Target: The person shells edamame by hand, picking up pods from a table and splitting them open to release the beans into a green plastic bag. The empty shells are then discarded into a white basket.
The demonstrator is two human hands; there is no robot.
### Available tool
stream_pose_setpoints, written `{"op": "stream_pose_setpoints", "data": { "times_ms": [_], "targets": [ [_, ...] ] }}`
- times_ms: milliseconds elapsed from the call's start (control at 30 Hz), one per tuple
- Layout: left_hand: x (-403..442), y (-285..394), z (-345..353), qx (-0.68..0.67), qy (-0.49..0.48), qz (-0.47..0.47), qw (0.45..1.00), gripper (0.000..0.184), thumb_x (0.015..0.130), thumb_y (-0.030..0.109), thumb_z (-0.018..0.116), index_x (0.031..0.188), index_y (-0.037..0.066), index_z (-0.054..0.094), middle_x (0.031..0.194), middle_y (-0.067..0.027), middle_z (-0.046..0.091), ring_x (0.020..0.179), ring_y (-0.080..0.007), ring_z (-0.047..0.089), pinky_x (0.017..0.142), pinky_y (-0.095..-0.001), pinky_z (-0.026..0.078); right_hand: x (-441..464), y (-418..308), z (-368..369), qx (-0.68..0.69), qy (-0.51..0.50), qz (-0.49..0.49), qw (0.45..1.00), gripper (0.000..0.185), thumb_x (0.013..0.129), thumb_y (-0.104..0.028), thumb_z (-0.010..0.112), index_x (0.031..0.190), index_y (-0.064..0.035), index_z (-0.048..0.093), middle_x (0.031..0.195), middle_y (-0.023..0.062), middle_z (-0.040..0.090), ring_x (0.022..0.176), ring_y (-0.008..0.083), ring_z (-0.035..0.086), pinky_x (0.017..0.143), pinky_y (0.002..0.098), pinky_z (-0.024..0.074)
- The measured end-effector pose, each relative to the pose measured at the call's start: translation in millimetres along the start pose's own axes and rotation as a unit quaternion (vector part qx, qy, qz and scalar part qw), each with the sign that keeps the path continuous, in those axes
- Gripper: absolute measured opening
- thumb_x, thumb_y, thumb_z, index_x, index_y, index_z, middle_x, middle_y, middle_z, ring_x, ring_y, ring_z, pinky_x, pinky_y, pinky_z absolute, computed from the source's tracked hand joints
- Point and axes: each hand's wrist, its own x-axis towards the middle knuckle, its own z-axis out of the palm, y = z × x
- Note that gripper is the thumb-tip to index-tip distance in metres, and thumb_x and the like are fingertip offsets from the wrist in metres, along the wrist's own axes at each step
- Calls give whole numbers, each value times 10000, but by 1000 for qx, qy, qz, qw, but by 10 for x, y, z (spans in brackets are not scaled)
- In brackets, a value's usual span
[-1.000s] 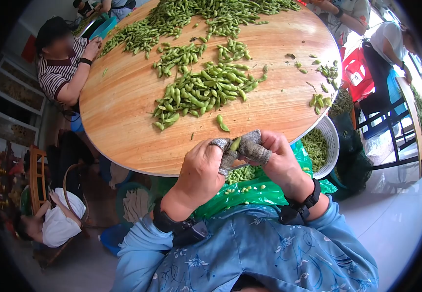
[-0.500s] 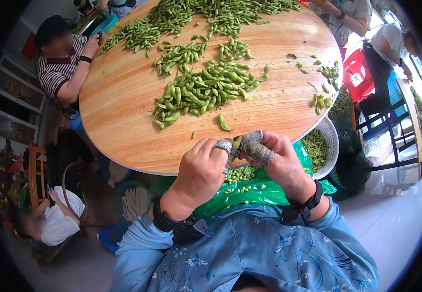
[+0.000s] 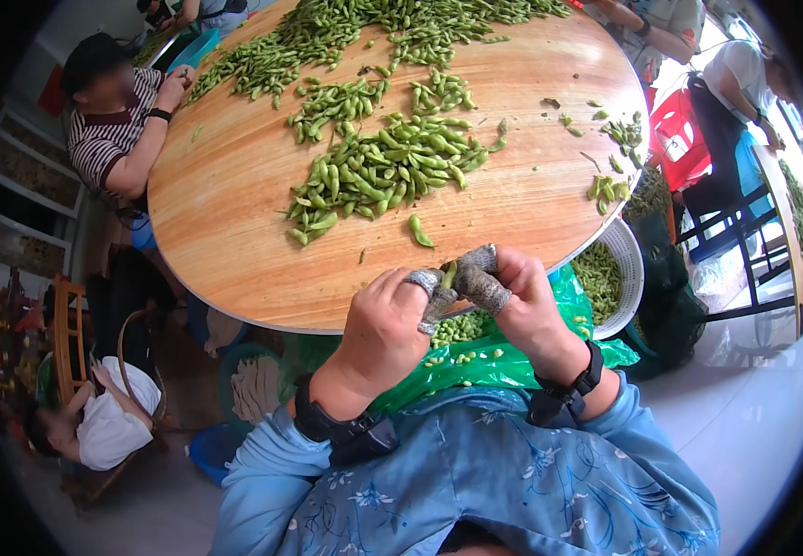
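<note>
My left hand [image 3: 379,322] and my right hand [image 3: 533,313] meet just off the near table edge, fingers pinched together. Grey cloth wraps cover several of the fingertips. Between them a green soybean pod [image 3: 449,274] shows, gripped from both sides; its lower part is hidden by the fingers. Below the hands, shelled green beans [image 3: 460,329] lie in a heap on a green plastic sheet [image 3: 452,368] over my lap. One loose pod [image 3: 420,232] rests on the wood a little beyond my fingers.
The round wooden table [image 3: 234,232] bears a pile of pods [image 3: 373,176] and a larger heap [image 3: 438,23] behind. A white basket [image 3: 631,278] with pods stands at right. A person in a striped shirt [image 3: 109,139] sits at left; others work around. A blue basin [image 3: 211,449] is low left.
Both hands have stayed pinched on the pod with only slight finger motion. The view has shifted a little, so the table appears slightly further left.
</note>
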Motion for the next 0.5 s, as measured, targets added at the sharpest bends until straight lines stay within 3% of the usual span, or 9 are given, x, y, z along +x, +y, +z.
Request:
{"op": "stream_pose_setpoints", "data": {
  "times_ms": [67, 133, 167, 200, 267, 367, 500],
  "targets": [
    [-6, 8, -6, -31, -2, -26, 999, 129, 694, -4, 591, 805, -6, 525, 664, -112, 543, 592, -275, 543, 543, -322, 436, -7, 5, -6, -3, -2, -1, 1000, 143, 812, -114, 559, 867, 17, 550, 803, 26, 579, 752, 83, 517, 694, 227, 422],
    [-4, 28, -23, -273, -15, -183, 944, 63, 786, 45, 560, 825, 4, 534, 670, -36, 558, 601, -140, 542, 534, -264, 428, -19, -11, -12, 23, -10, 4, 1000, 150, 814, -119, 558, 879, 16, 547, 811, 23, 577, 758, 81, 517, 697, 223, 422],
    [-10, 6, -38, -343, -35, -213, 914, 63, 822, 58, 528, 847, 1, 541, 695, 13, 552, 632, -50, 509, 531, -212, 417, -22, -14, -10, 24, -10, 4, 1000, 150, 814, -119, 558, 879, 16, 547, 811, 23, 577, 758, 81, 517, 697, 223, 422],
    [-3, -2, -63, -343, -35, -213, 914, 63, 822, 58, 528, 847, 1, 541, 695, 13, 552, 632, -50, 509, 531, -212, 417, -26, -18, -7, 29, -12, -5, 999, 150, 816, -120, 556, 882, 15, 547, 813, 21, 575, 764, 78, 515, 701, 220, 420],
    [28, 10, -117, -460, -75, -322, 824, 77, 809, 45, 543, 872, 2, 543, 701, 0, 561, 609, -34, 503, 526, -182, 409, -27, -30, -4, 35, -14, -14, 999, 150, 817, -120, 554, 885, 13, 547, 815, 20, 573, 771, 76, 513, 706, 217, 419],
    [51, 67, -116, -430, -14, -338, 837, 92, 787, -26, 533, 878, -39, 536, 766, -30, 575, 697, -77, 551, 622, -210, 469, -39, -61, 17, 4, -9, -14, 1000, 152, 815, -117, 558, 887, 16, 543, 815, 16, 571, 767, 74, 513, 703, 215, 422],
    [59, 53, -147, -480, -47, -358, 799, 119, 780, -50, 525, 899, -46, 521, 768, -36, 576, 735, -101, 569, 652, -229, 485, -60, -84, 31, -42, -27, 0, 999, 139, 812, -112, 561, 835, 24, 543, 764, 32, 573, 728, 73, 515, 638, 230, 430]
  ]
}}
